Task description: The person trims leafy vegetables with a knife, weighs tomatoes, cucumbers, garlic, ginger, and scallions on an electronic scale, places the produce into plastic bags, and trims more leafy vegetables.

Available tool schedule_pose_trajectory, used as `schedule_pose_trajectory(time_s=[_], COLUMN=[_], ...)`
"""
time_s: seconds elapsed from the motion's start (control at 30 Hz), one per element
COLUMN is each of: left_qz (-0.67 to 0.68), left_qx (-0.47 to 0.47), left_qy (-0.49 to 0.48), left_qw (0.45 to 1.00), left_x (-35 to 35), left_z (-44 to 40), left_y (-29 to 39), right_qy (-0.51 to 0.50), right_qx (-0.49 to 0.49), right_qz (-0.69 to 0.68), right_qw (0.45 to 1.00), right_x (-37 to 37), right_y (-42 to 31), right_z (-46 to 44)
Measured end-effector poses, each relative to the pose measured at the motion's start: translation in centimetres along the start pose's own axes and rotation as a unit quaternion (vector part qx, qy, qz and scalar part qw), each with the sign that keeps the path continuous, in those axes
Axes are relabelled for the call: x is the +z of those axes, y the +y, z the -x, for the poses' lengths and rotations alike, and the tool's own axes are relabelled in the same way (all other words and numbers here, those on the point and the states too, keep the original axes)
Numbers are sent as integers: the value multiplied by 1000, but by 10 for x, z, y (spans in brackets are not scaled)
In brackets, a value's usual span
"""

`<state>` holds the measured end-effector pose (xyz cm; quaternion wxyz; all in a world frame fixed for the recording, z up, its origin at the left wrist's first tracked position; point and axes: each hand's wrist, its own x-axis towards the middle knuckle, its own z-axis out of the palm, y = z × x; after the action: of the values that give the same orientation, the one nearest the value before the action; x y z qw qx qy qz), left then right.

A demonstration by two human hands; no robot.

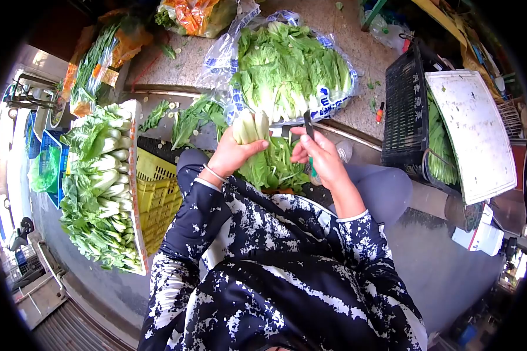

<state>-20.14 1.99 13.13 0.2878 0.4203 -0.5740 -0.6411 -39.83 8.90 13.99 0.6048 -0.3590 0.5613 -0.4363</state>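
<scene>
My left hand (229,152) is closed around a head of leafy greens (250,127), its pale stalk end pointing up and away from me. The leaves hang down over my lap. In my right hand (323,155) is a small knife (308,124), dark blade pointing away from me, with a bit of green handle showing below the fingers. The blade is apart from the stalks, just to their right. Beyond both hands, an open clear plastic bag (216,65) with blue print holds a large heap of leafy greens (293,64).
On my left, trimmed greens (102,181) are stacked in rows above a yellow crate (158,190). Loose leaves (194,124) lie on the ground. A black crate (403,111) with greens and a white foam lid (473,131) stand on the right. An orange lighter-like object (380,112) lies nearby.
</scene>
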Motion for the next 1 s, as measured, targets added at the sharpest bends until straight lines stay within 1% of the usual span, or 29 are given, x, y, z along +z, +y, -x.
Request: schedule_pose_trajectory(time_s=[0.07,0.1,0.13,0.17,0.2,0.27,0.3,0.37,0.4,0.43,0.47,0.53,0.6,0.67,0.7,0.73,0.8,0.83,0.97,1.0], left_qz=[69,52,52,56,61,77,53,29,-7,-42,-40,-42,-39,-37,-60,-83,-60,-37,-31,-31], left_qx=[31,29,26,5,-15,-12,-6,-2,22,45,42,-9,-10,-10,-21,-33,-29,-25,-40,-48], left_qy=[-24,-29,-28,-27,-27,-21,-12,-1,-4,-8,-8,-21,-21,-23,-31,-40,-44,-46,-58,-66], left_qw=[997,998,998,998,998,997,999,1000,1000,998,998,999,999,999,997,995,997,998,997,996], left_x=[2,0,-1,-3,-3,-5,-6,-8,-8,-7,-8,-11,-11,-13,-14,-15,-13,-13,-13,-15], left_z=[7,11,14,16,19,22,24,28,31,33,36,40,43,45,45,46,47,48,52,53], left_y=[-6,-7,-9,-10,-12,-17,-20,-20,-15,-14,-16,-19,-18,-19,-21,-22,-25,-26,-20,-20], right_qy=[-7,-8,31,70,70,25,24,-37,-66,-42,-43,6,0,-33,-50,-49,-33,-36,-57,-79], right_qx=[-16,-12,-33,-54,-52,-25,-24,35,64,31,34,-115,-111,-158,-137,-136,-199,-207,-185,-167], right_qz=[30,29,130,229,228,105,105,75,59,37,37,166,161,197,211,210,301,311,269,212], right_qw=[999,999,991,970,970,994,994,996,994,998,998,979,981,967,967,967,932,927,944,960], right_x=[3,6,11,14,14,16,17,22,25,26,28,31,36,37,39,41,43,44,43,42], right_y=[5,4,1,-2,3,10,8,-4,-7,5,7,6,0,4,1,2,4,5,9,8], right_z=[4,6,7,9,8,6,7,13,14,13,14,16,19,19,21,22,22,22,19,19])
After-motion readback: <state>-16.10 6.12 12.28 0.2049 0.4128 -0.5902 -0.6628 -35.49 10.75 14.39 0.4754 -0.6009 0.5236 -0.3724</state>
